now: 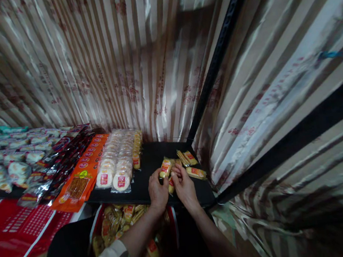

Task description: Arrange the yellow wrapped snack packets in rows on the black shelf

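Both hands meet over the right part of a black shelf. My left hand is closed, its fingertips on a yellow wrapped snack with a red and orange label. My right hand is also closed, its bent fingers at the right edge of that packet. Between the palms, a second yellow wrapped snack is partly hidden; I cannot tell whether it is held or lies on the shelf. Right of my hands lie more packets: a wrapped snack and a small group of wrapped sticks.
Left along the shelf are rows of round white crackers, an orange snack bag, dark packets and white-and-teal packets. Below my forearms sits a red bag of yellow packets. Black frame posts and striped curtain enclose the shelf.
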Tool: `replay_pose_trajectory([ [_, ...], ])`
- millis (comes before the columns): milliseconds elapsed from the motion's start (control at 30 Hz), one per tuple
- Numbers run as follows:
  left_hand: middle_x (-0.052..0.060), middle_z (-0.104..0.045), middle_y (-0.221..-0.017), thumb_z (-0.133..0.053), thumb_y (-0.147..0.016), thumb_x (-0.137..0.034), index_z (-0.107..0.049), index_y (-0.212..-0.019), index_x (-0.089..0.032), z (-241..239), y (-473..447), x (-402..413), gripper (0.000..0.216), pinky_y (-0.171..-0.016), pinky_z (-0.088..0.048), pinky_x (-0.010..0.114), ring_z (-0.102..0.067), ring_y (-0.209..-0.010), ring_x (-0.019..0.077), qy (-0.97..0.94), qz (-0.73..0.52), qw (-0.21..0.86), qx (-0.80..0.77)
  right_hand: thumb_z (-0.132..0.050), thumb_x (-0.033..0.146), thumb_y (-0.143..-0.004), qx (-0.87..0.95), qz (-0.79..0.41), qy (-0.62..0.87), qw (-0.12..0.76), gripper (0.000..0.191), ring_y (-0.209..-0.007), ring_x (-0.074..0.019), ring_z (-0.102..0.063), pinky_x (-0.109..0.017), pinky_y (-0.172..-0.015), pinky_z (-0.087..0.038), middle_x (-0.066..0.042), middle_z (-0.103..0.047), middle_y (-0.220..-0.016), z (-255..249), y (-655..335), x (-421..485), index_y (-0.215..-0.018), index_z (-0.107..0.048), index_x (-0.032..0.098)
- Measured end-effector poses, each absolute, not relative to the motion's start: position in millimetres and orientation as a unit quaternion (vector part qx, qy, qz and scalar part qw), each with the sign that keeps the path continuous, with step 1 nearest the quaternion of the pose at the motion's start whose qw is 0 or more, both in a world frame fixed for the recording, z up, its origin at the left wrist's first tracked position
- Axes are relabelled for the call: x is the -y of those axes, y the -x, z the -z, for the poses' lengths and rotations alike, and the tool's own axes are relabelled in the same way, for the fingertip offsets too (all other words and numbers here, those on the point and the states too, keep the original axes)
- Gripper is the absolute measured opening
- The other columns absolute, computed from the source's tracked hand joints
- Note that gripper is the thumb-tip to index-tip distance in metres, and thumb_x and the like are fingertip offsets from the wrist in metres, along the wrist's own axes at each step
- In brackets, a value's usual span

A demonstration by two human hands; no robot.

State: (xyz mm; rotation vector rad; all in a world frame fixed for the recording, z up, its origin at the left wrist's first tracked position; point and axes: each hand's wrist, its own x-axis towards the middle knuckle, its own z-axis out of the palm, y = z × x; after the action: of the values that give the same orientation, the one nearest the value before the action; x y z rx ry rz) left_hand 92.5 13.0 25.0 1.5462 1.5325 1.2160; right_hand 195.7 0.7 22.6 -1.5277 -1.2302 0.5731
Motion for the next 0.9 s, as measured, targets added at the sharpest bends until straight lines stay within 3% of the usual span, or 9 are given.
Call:
replay_pose_trajectory([
  [167,0.006,-0.063,-0.104,-0.053,-0.077,-0.025,-0.056,-0.102,-0.019,-28.5,-75.3,-8.6,0.027,-0.092,-0.042,0.035,-0.056,-0.102,0.0191,-0.551,-0.497,0.317,-0.591,-0.055,0.040,-0.076,0.474,-0.318,0.607,0.553,0.047,-0.080,-0.0185,-0.065,-0.031,-0.069,-0.054,-0.010,-0.067,-0.099,-15.5,-172.2,-17.5,-0.118,-0.049,0.019],
  [367,0.010,-0.060,-0.109,-0.050,-0.075,-0.022,-0.054,-0.106,-0.016,-10.8,-53.1,-9.5,0.031,-0.095,-0.041,0.041,-0.053,-0.107,0.0226,-0.572,-0.488,0.255,-0.609,-0.061,0.035,-0.069,0.443,-0.424,0.563,0.554,0.035,-0.078,-0.0178,-0.065,-0.033,-0.074,-0.053,-0.007,-0.068,-0.087,-7.3,-146.4,-36.0,-0.099,-0.056,0.018],
  [567,0.014,-0.054,-0.120,-0.040,-0.074,-0.010,-0.053,-0.109,-0.014,5.9,-40.2,-9.2,0.038,-0.100,-0.036,0.044,-0.048,-0.115,0.0235,-0.604,-0.494,0.187,-0.597,-0.055,0.028,-0.072,0.489,-0.384,0.574,0.534,0.025,-0.079,-0.0149,-0.063,-0.030,-0.076,-0.051,-0.004,-0.066,-0.088,5.4,-125.5,-60.1,-0.096,-0.056,0.019],
  [900,0.014,-0.052,-0.124,-0.037,-0.070,-0.008,-0.051,-0.118,-0.012,30.4,-25.7,-31.5,0.050,-0.105,-0.032,0.046,-0.045,-0.120,0.0239,-0.584,-0.484,0.250,-0.601,-0.053,0.022,-0.074,0.553,-0.304,0.615,0.474,0.027,-0.077,-0.0148,-0.063,-0.030,-0.073,-0.052,-0.006,-0.063,-0.097,16.3,-102.6,-92.6,-0.101,-0.057,0.019],
])
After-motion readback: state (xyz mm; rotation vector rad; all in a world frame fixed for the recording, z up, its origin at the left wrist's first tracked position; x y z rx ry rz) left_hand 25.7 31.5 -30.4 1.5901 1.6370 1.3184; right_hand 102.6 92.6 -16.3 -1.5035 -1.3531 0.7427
